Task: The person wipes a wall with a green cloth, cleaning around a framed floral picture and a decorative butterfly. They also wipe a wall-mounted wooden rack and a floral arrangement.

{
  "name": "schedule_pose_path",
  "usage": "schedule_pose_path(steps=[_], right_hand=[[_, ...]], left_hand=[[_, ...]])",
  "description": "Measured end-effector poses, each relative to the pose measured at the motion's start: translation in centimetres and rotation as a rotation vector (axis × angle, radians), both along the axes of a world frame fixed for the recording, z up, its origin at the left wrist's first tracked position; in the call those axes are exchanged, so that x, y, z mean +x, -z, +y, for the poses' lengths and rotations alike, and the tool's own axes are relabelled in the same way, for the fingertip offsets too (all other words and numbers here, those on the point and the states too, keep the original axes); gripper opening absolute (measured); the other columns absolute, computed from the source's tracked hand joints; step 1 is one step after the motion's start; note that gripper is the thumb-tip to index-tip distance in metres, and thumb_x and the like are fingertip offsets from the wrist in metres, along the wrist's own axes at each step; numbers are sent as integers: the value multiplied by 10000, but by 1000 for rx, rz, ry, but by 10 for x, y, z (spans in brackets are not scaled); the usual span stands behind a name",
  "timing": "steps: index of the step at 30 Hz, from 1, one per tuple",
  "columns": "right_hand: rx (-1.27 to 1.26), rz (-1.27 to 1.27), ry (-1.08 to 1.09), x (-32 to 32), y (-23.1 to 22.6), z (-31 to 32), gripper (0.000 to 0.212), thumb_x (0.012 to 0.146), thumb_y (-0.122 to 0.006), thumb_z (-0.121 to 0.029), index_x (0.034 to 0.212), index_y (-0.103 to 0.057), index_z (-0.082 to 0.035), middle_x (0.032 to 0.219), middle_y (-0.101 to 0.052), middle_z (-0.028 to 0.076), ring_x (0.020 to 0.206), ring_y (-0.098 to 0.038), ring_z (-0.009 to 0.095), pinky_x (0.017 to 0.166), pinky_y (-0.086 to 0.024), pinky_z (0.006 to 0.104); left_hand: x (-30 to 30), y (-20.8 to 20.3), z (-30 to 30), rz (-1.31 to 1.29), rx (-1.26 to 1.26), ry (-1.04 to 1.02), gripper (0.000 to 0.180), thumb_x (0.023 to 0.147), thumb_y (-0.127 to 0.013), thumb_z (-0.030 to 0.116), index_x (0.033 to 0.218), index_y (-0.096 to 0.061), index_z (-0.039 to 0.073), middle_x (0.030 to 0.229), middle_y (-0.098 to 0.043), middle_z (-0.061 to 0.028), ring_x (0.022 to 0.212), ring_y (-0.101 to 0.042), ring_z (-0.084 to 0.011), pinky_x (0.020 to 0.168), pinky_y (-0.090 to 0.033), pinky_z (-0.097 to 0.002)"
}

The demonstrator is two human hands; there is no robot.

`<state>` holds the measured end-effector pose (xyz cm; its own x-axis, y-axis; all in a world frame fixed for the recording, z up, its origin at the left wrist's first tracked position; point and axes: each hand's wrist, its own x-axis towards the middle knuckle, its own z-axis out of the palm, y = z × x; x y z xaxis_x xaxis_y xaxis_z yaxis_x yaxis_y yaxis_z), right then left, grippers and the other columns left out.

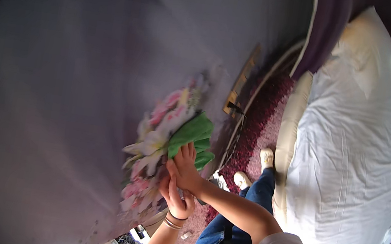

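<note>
My right hand holds a bunched green cloth against the upright grey-purple surface, with its fingers laid over the folds. Just below it, my left hand, with bands round its wrist, has its fingers apart. It overlaps the right hand in view; whether the two touch, I cannot tell. Pink and white lily-like flowers spread over the surface to the left of both hands. They look slightly blurred, and part of them lies behind the cloth and fingers.
The grey-purple wall fills the left side. On the right stands a bed with white bedding. A pink and dark red rug lies between, under my feet. A strip with hooks is above the cloth; a white box of dark items sits low.
</note>
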<state>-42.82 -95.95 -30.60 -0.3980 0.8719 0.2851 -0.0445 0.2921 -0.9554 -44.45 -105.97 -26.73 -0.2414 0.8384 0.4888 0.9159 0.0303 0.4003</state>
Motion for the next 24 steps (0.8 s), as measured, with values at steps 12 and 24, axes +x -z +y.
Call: schedule_pose_path(steps=[12,24], right_hand=[[947,217,-330,-8,-251,-24,215,784,-613,-368,984,-651,-298,1185,-570,-66,1111,-495,150,982,-273,521],[1531,54,-792,7,-247,-57,288,792,-567,-268,1031,-668,-144,1171,-612,24,1132,-525,189,991,-362,406]], left_hand=[[14,-137,-64,449,399,-272,816,866,-531,315,1464,-127,-66,1490,22,-303,1401,-25,-487,1128,-95,-561],[27,-173,-91,-223,537,-667,469,816,-583,164,1233,-515,-38,1242,-496,-280,1165,-439,-477,1043,-292,-532]])
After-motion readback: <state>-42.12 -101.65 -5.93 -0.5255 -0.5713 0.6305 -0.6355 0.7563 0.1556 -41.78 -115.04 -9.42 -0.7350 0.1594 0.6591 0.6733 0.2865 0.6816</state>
